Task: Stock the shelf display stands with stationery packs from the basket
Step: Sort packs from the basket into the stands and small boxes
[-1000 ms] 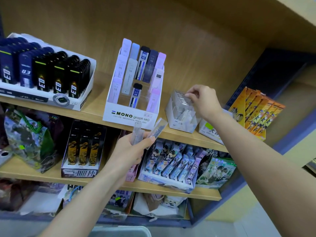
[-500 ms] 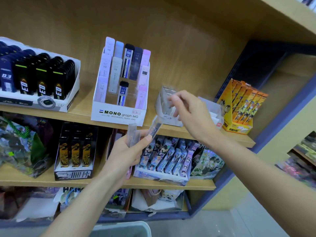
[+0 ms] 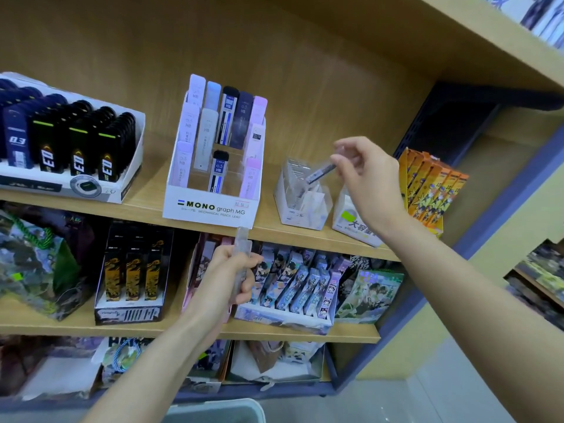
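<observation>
Fingers [image 3: 343, 162] of the right hand [image 3: 370, 181] pinch 1 clear lead pack [image 3: 320, 174] by its end; the other fingers are spread loosely above it. The pack is tilted, with its lower end over the clear display stand [image 3: 300, 198] on the upper shelf [image 3: 152, 193], just right of the MONO stand [image 3: 210, 209]. Cannot tell whether pack and stand touch. 0.5 s ago this hand was lower, at the fan of packs in the left hand; the 1 slanted pack sticking out there is now gone from that bundle. Left hand [image 3: 225, 279] has stayed in front of the middle shelf, fingers curled round the remaining clear packs [image 3: 243, 254], held upright. Basket rim [image 3: 213, 407] shows at the bottom edge.
</observation>
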A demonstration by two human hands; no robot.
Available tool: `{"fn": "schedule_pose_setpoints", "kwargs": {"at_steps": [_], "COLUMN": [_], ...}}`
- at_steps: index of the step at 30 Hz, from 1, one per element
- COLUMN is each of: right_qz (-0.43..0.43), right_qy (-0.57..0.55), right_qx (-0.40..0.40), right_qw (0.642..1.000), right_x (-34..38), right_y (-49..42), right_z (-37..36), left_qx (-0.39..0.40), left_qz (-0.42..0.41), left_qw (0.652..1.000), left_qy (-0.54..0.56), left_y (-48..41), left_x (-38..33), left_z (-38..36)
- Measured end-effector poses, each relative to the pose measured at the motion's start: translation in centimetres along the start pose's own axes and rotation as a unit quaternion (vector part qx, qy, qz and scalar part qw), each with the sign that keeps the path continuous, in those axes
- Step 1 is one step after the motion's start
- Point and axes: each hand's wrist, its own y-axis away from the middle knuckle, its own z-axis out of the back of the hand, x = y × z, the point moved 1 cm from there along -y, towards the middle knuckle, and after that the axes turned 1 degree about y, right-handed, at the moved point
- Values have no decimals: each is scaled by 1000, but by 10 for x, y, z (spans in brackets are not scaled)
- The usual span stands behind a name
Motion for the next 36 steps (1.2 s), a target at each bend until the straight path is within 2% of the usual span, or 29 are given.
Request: {"fn": "schedule_pose_setpoints", "kwargs": {"at_steps": [5,12,25,28,32,36], "right_qz": [9,30,51,51,40,-10], "right_qy": [54,79,123,139,130,63], "right_qx": [16,25,89,131,180,206], "right_qw": [998,996,987,980,974,977], "right_x": [-13,-9,-19,-23,-22,-24], "right_y": [-17,-23,-30,-39,-51,-56], "right_z": [-7,4,-20,-29,-29,-24], "left_qx": [-2,4,-6,-8,-7,-4], "left_qz": [12,-24,-33,-18,-15,-13], "left_qw": [1000,999,999,1000,1000,1000], "left_qy": [0,-31,-32,-15,9,23], "left_y": [-2,0,-1,-4,-7,-9], "left_x": [-2,-1,1,2,0,-1], "left_z": [2,4,5,8,8,9]}}
